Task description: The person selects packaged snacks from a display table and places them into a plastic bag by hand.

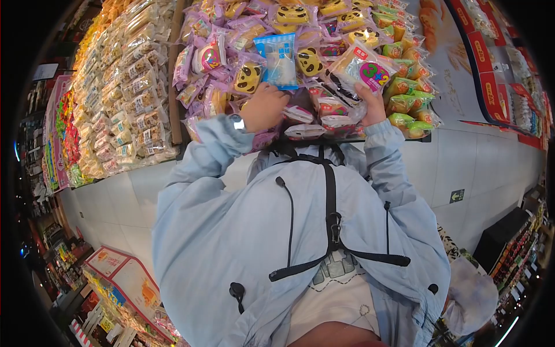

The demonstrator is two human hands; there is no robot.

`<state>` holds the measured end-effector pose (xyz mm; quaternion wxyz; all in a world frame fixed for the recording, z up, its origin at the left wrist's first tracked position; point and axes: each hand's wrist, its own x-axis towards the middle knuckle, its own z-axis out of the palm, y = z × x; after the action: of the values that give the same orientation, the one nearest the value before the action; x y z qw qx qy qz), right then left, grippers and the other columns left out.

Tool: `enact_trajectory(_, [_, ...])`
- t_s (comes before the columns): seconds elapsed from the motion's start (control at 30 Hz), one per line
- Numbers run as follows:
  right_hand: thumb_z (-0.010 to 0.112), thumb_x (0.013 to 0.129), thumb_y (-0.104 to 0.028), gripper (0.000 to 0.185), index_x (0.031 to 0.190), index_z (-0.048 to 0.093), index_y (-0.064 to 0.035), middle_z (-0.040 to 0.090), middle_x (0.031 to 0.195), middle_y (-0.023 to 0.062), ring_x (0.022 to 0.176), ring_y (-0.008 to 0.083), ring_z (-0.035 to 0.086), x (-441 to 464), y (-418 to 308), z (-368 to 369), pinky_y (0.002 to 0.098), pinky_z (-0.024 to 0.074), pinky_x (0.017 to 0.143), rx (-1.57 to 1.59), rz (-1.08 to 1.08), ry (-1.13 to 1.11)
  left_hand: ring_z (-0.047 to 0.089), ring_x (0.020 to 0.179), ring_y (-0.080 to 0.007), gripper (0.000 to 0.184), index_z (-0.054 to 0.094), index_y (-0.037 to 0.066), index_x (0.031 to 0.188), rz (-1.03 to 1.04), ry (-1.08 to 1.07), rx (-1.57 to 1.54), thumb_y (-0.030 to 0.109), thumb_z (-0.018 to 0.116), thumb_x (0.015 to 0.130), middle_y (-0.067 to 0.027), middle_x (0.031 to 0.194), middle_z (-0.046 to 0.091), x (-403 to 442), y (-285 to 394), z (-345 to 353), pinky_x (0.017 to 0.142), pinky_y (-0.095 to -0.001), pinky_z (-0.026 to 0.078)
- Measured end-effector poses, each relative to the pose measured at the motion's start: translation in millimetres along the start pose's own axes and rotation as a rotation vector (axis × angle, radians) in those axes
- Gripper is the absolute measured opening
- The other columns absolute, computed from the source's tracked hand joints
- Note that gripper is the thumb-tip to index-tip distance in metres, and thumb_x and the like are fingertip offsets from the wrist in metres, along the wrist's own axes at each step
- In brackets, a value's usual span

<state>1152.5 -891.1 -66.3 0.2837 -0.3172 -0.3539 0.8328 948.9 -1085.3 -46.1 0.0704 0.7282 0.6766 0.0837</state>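
Handling wrapped snacks (248, 78), we are holding a "3+2" packet (376, 72) in our right hand (372, 105) at one o'clock, curling our left hand (265, 109), grip unclear, by a blue packet (280, 58) at twelve, the next move probably needing light fingers.

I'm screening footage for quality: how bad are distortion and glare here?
Head view: strong fisheye, with the red-edged display bowing at right inside a black rounded border; patchy glare on the 3+2 packet; shelved goods at lower left dim and soft.
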Motion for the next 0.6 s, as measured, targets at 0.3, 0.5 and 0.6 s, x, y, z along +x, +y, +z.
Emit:
enact_trajectory(0.3, [0.069, 0.069, -0.011, 0.050, 0.115, 0.051, -0.0037, 0.059, 0.106, 0.0058, 0.098, 0.0174, 0.055, 19.9, 12.3, -4.2, 0.0315, 0.0411, 0.088, -0.119, 0.218, -0.219, 0.056, 0.083, -0.0221, 0.018, 0.066, 0.008, 0.077, 0.004, -0.286, -0.103, 0.024, 0.056, 0.080, -0.0096, 0.075, 0.061, 18.7, 25.0, 28.5, 0.085, -0.0410, 0.033])
enact_trajectory(0.5, [0.071, 0.063, -0.012, 0.073, 0.128, 0.040, -0.0008, 0.056, 0.111, 0.0076, 0.098, 0.0160, 0.053, 41.1, 29.4, 9.4, 0.0285, 0.0389, 0.089, -0.546, 0.239, -0.548, 0.055, 0.089, -0.0225, 0.018, 0.066, 0.011, 0.079, -0.016, -0.221, -0.356, 0.026, 0.055, 0.081, -0.0044, 0.082, 0.062, -11.8, -7.0, 20.4, 0.094, -0.0423, 0.025])
enact_trajectory(0.6, [0.073, 0.061, -0.014, 0.085, 0.133, 0.032, 0.0005, 0.056, 0.112, 0.0102, 0.100, 0.0165, 0.052, 42.5, 32.4, 14.5, 0.0283, 0.0397, 0.089, -0.749, 0.360, -0.602, 0.054, 0.088, -0.0256, 0.017, 0.062, 0.005, 0.083, -0.113, -0.140, -0.493, 0.021, 0.061, 0.076, -0.0099, 0.079, 0.060, -13.6, -20.2, 10.5, 0.086, -0.0404, 0.035])
